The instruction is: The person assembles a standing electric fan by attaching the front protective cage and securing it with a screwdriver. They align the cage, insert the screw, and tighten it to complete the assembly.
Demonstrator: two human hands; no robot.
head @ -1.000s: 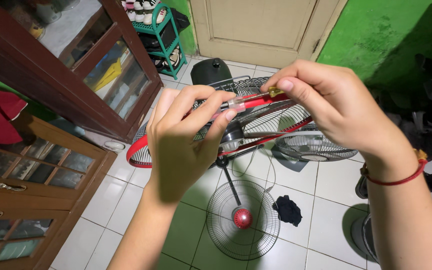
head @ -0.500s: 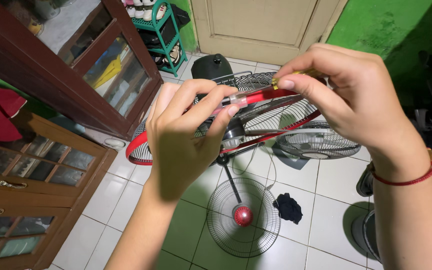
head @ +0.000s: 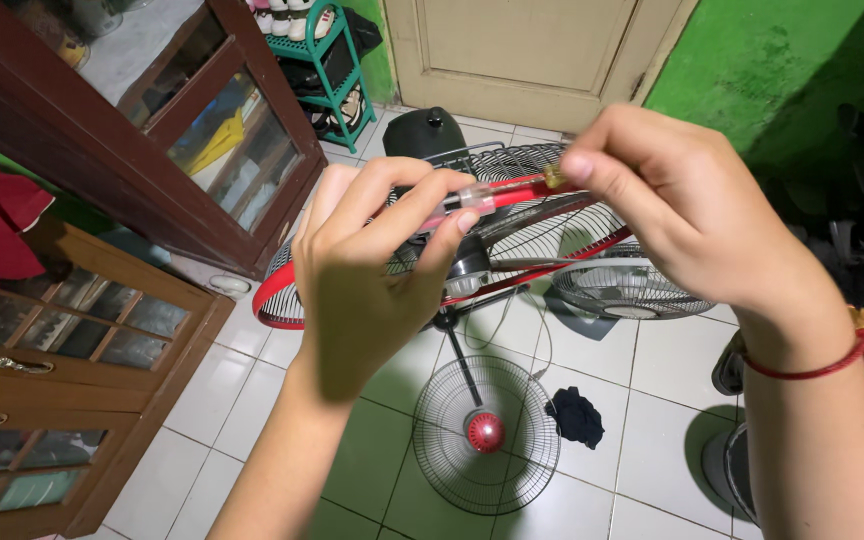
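Note:
My left hand (head: 362, 290) pinches the clear plastic handle of a small tester screwdriver (head: 477, 198) between thumb and fingers, held up in front of me. My right hand (head: 682, 220) grips the brass cap (head: 555, 177) at the handle's right end with its fingertips. A red cord bracelet (head: 802, 368) sits on my right wrist. Below the hands stands a fan with a red rim (head: 272, 300) and an exposed wire cage.
A round wire fan grille with a red centre (head: 485, 435) lies on the white tiled floor beside a black cloth (head: 577, 417). Another grille (head: 632, 290) lies right. A wooden glass-door cabinet (head: 72, 330) fills the left; a green shoe rack (head: 332, 60) and a door (head: 532, 50) stand behind.
My right hand has shifted a little around the brass cap, its fingers rolling on it. My left hand holds the handle in the same place.

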